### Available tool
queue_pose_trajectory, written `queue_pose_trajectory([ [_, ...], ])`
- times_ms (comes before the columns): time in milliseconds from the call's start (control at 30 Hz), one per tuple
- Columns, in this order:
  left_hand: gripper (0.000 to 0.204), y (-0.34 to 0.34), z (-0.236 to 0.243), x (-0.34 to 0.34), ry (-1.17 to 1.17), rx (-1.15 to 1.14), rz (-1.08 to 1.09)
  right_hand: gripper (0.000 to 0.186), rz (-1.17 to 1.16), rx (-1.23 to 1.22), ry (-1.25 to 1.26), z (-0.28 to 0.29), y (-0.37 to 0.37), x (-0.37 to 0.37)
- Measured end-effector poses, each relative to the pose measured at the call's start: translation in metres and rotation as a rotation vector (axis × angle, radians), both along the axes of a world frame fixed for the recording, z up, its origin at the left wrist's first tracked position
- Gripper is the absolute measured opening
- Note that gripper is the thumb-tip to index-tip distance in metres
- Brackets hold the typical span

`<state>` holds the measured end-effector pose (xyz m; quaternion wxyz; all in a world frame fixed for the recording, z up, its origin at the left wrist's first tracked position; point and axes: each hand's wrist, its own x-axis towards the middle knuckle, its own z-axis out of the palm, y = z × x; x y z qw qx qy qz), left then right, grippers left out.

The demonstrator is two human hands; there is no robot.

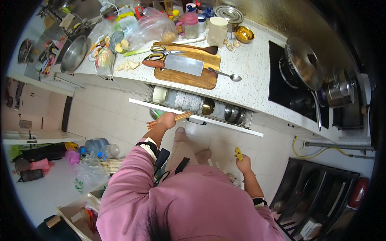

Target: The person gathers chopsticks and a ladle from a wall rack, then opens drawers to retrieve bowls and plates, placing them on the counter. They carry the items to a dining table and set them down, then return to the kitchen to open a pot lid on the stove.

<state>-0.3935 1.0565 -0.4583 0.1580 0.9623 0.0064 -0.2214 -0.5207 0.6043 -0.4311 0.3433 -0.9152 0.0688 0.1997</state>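
Left fingers (170, 118) curl round bundled chopsticks (184, 115), right fingers (242, 160) round a yellow tool (239, 153); grip snugly, clearing the drawer front (229, 124) beside the left fingers.

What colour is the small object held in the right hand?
The small object in the right hand is mostly yellow; the head view shows it best.

chopsticks (183, 115) near drawer (237, 127) | bowls (187, 101) in drawer | cleaver (183, 65) on chopping board (189, 82) | spoon (235, 77) right of cleaver | pan (304, 60) on stove (277, 90)
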Motion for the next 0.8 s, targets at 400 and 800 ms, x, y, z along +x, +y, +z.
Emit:
queue_pose_trajectory([
  [400,0.020,-0.033,0.088,-0.014,-0.058,-1.159,0.486,0.017,0.294,0.259,0.034,0.065,0.135,0.064],
  [800,0.012,0.211,0.253,-0.050,-0.452,-1.742,0.815,0.034,0.749,0.716,-0.056,0.206,0.530,0.115],
])
